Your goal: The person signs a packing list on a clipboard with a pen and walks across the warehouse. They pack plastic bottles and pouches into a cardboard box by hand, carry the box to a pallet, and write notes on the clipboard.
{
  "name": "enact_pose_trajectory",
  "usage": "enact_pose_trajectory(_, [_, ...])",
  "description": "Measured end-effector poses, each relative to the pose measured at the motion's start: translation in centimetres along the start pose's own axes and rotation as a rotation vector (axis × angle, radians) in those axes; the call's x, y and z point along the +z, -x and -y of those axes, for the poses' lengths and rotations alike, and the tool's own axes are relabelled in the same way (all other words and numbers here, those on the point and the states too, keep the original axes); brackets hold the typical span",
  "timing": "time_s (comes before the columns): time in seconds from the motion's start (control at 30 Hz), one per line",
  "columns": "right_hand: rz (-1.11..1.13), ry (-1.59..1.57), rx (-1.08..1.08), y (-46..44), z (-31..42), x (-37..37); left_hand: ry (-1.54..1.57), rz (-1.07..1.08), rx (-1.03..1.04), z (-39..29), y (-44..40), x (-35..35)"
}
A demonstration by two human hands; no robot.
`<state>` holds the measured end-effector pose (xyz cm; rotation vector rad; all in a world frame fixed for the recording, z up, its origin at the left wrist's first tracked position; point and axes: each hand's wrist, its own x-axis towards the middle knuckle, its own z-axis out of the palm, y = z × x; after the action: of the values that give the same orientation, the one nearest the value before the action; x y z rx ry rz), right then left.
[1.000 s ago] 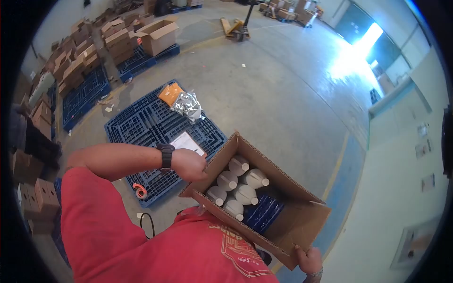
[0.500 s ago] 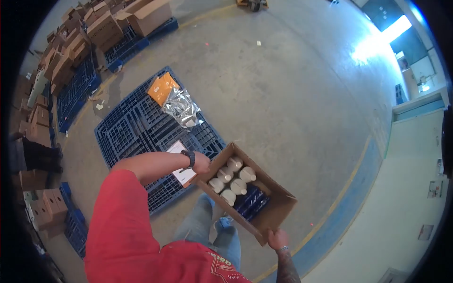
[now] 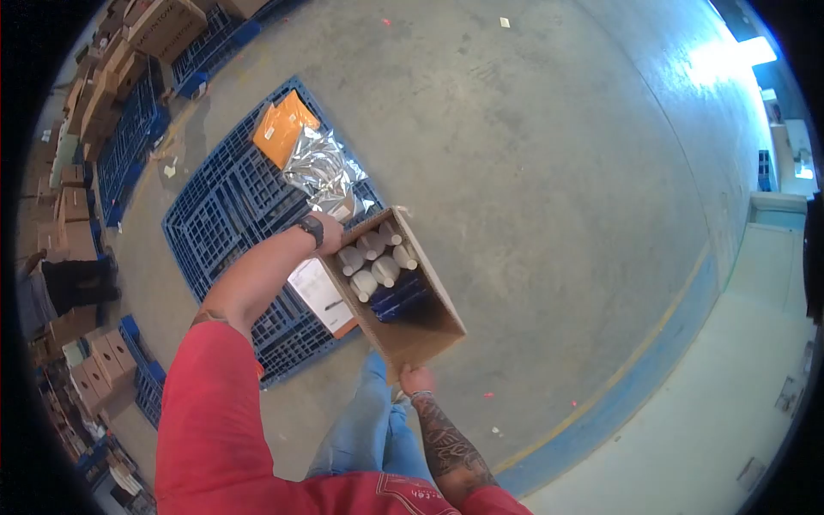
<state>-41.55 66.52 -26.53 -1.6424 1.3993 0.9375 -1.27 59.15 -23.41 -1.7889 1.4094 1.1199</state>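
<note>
An open cardboard box [image 3: 429,345] hangs tilted in front of me, held at both ends. Inside it stand several white bottles [image 3: 385,270], with dark blue packs [image 3: 400,298] beside them. My left hand [image 3: 329,233], below a black watch, grips the box's far left edge. At the near end my right hand [image 3: 417,380] holds the box's edge, its forearm tattooed. Under and left of the box are a blue pallet [image 3: 225,202], a sheet of paper with a pen [image 3: 319,296], a silver foil bag [image 3: 322,170] and an orange envelope [image 3: 281,129].
Blue pallets [image 3: 129,150] with cardboard boxes [image 3: 167,30] line the upper left. A person [image 3: 73,287] in dark trousers is at the left edge beside more boxes [image 3: 105,365]. A blue floor stripe [image 3: 601,408] runs along the pale wall [image 3: 730,378] at right.
The box has moved left and upward in view, nearer the foil bag, with both hands still on it. The view has tilted down, showing my legs and more floor.
</note>
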Motion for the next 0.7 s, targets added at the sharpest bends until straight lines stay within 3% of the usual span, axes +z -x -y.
enact_pose_trajectory(0.1, [0.128, -0.142, -0.011, -0.9, -1.6, 1.2, -0.007, -0.052, -0.042, -0.2, 0.5, -1.4])
enact_pose_trajectory(0.17, [0.315, -0.398, -0.152, -0.6, -3.3, -1.0, 0.057, -0.138, -0.095, -0.5, 1.7, -0.3])
enact_pose_trajectory(0.27, [0.221, -0.576, -0.109, 1.4, -4.2, -10.2, 0.208, -0.305, -0.187, -0.7, 2.4, 0.8])
enact_pose_trajectory(0.33, [0.07, -0.489, -0.22, 0.0, -8.7, -13.8, 0.328, -0.328, -0.3, -1.4, 3.1, 1.0])
enact_pose_trajectory(0.47, [-0.1, -0.505, -0.164, -2.6, -19.8, -20.4, 0.717, -0.536, -0.462, -3.4, 4.5, 1.9])
enact_pose_trajectory(0.5, [-0.081, -0.636, -0.11, -1.3, -20.7, -23.4, 0.853, -0.555, -0.5, -4.9, 6.3, -0.2])
enact_pose_trajectory(0.53, [-0.051, -0.479, -0.093, -2.9, -24.0, -25.2, 0.975, -0.588, -0.475, -5.2, 5.7, 0.6])
enact_pose_trajectory(0.6, [-0.068, -0.531, -0.077, -2.3, -26.0, -31.0, 1.132, -0.658, -0.376, -6.0, 4.1, 2.5])
enact_pose_trajectory(0.67, [-0.012, -0.23, -0.109, -6.1, -31.8, -34.7, 1.174, -0.39, -0.371, -9.0, 6.6, -0.8])
enact_pose_trajectory(0.7, [-0.018, -0.015, -0.138, -10.0, -33.3, -37.1, 1.094, -0.378, -0.353, -10.3, 6.6, -1.1])
